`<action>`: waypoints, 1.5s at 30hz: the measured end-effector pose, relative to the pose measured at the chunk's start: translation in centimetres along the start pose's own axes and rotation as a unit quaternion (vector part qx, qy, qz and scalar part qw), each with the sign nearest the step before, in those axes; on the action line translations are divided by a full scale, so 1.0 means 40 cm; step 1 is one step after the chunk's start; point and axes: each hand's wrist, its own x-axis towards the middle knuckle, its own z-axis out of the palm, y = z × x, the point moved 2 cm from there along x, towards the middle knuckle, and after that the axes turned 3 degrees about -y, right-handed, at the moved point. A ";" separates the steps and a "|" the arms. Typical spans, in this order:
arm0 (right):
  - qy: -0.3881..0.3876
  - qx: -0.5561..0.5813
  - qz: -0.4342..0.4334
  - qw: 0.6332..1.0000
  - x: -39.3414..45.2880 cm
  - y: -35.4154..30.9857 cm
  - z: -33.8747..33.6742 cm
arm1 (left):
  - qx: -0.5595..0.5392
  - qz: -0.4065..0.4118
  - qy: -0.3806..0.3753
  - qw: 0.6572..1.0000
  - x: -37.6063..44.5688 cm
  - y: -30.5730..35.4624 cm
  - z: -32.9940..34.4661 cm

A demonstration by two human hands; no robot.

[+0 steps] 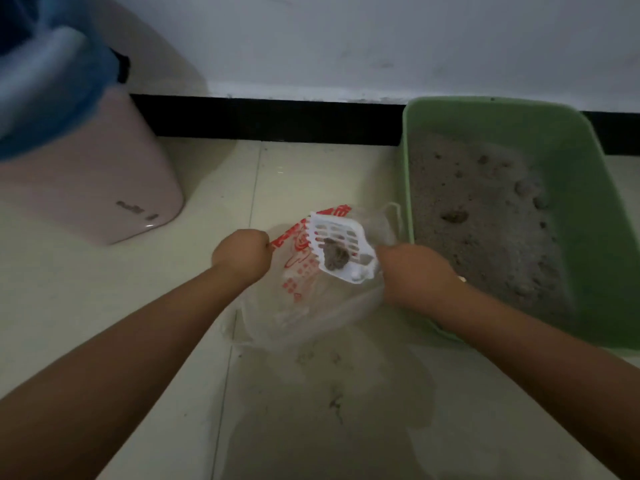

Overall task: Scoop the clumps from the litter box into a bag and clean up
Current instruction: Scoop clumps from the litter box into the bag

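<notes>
A green litter box (588, 188) stands on the floor at the right, filled with grey litter (485, 216) holding several darker clumps. My right hand (415, 271) grips the handle of a white slotted scoop (341, 233) carrying one grey clump (334, 257). The scoop hangs over the mouth of a clear plastic bag with red print (301, 299), just left of the box. My left hand (242, 254) pinches the bag's left edge and holds it up.
A pink bin (93, 181) lined with a blue bag (48, 81) stands at the back left. A black baseboard (270, 119) runs along the white wall. The tiled floor (311, 410) below the bag has dark smudges and grit.
</notes>
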 end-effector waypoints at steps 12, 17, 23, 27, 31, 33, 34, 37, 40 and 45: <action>0.131 -0.048 0.023 0.990 -0.052 0.048 -0.045 | -0.062 0.015 0.078 0.995 -0.010 0.008 0.003; 0.203 0.100 0.088 0.970 -0.096 0.230 -0.087 | -0.077 0.217 0.209 0.950 -0.024 0.117 -0.023; 0.052 0.161 0.225 0.960 -0.163 0.448 -0.054 | -0.061 0.470 0.222 0.852 -0.068 0.336 -0.019; -0.060 0.204 0.261 0.942 -0.209 0.511 0.005 | -0.027 0.557 0.202 0.805 -0.081 0.418 0.013; -0.031 0.202 0.279 0.938 -0.208 0.540 0.031 | -0.002 0.569 0.182 0.802 -0.062 0.438 0.039; -0.036 0.163 0.266 0.949 -0.191 0.545 0.024 | 0.000 0.564 0.189 0.804 -0.059 0.443 0.049; -0.034 0.149 0.256 0.955 -0.180 0.549 0.022 | -0.006 0.561 0.194 0.805 -0.060 0.447 0.055; -0.027 0.139 0.236 0.961 -0.148 0.552 0.029 | -0.035 0.555 0.211 0.804 -0.064 0.453 0.067; -0.021 0.144 0.220 0.964 -0.120 0.545 0.029 | -0.038 0.549 0.217 0.806 -0.064 0.454 0.071; -0.005 0.099 0.178 0.979 -0.058 0.551 0.021 | -0.042 0.543 0.216 0.810 -0.059 0.452 0.082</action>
